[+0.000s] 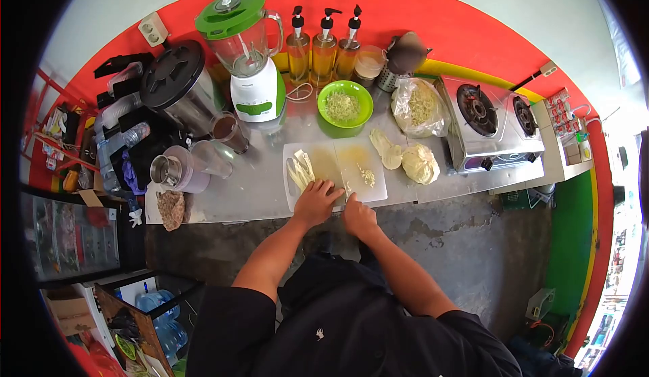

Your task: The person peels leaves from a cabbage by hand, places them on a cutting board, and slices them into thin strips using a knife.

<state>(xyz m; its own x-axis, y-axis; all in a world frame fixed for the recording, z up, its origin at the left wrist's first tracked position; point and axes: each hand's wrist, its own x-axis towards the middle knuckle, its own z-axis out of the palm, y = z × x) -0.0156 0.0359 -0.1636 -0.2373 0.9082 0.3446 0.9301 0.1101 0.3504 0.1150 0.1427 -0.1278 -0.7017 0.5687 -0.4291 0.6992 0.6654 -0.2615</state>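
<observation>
A white cutting board [380, 186] lies near the counter's front edge. On its left part is a bunch of pale cabbage strips [300, 168], and my left hand [318, 203] is closed over their near end, pressing them to the board. My right hand [359, 216] grips a knife [347, 190]; its handle is hidden in my fist and little of the thin blade shows. Small chopped cabbage bits [366, 175] lie on the board right of the blade. A green bowl [369, 108] behind the board holds more chopped cabbage.
Right of the board sit a cabbage head [420, 164], a loose leaf [385, 148] and a plastic bag of shredded cabbage [420, 106]. A gas stove [492, 148] stands farther right. Behind are a blender [257, 96] and pump bottles [323, 56]; a jug [193, 174] stands left.
</observation>
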